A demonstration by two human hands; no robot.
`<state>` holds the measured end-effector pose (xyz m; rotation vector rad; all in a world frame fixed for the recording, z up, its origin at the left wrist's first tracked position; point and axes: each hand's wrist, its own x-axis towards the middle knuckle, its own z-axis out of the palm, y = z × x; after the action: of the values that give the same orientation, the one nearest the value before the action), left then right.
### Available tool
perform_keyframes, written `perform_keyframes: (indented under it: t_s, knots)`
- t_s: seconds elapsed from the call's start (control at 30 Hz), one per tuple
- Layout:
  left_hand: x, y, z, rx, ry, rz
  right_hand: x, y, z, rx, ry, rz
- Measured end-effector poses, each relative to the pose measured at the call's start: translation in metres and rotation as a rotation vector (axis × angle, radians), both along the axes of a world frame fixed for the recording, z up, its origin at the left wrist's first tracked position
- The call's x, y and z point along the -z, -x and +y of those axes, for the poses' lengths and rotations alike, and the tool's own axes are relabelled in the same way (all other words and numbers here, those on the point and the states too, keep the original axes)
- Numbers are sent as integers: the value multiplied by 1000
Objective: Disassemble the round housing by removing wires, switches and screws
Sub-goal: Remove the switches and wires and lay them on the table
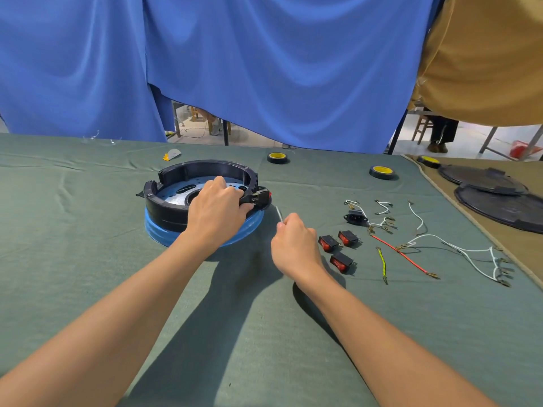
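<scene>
Forearms point(382, 333) are crossing the tabletop point(88, 230): right hand point(293, 239) is pinching a white wire point(279, 213) just beside the housing point(205, 171), probably pulling it free, while left hand point(217, 207) is gripping the rim, likely steadying it. Removed switches point(340, 251) are lying alongside.

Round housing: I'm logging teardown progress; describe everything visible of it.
The round housing is a black, plastic-looking ring, open on top, with a notched wall at its left. A silvery perforated plate lies inside. It sits on a blue disc on the green cloth. The left hand grips its right rim, beside a switch still mounted.
</scene>
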<state>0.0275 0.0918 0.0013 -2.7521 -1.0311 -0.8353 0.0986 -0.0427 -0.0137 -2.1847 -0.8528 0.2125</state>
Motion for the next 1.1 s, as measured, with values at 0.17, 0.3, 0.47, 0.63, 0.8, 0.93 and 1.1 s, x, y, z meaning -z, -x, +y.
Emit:
perform_keyframes:
  t_s: [0.17, 0.3, 0.47, 0.63, 0.8, 0.93, 1.1]
  knots:
    - [1, 0, 0, 0, -1, -5, 4, 2, 0, -33, -9, -41]
    - [1, 0, 0, 1, -10, 0, 2, 1, 0, -28, -156, 10]
    - [0, 2, 2, 23, 8, 11, -16, -11, 5, -104, -124, 20]
    - [-1, 2, 3, 46, -6, 18, -3, -2, 2, -146, -14, -82]
    - [0, 3, 3, 50, 2, 14, 0, -4, 6, -54, 19, -28]
    - [-1, 4, 3, 54, 3, 15, -1, -12, 3, 140, -67, 83]
    - [-1, 4, 3, 59, 6, 18, -8, -15, 4, 12, -76, 17]
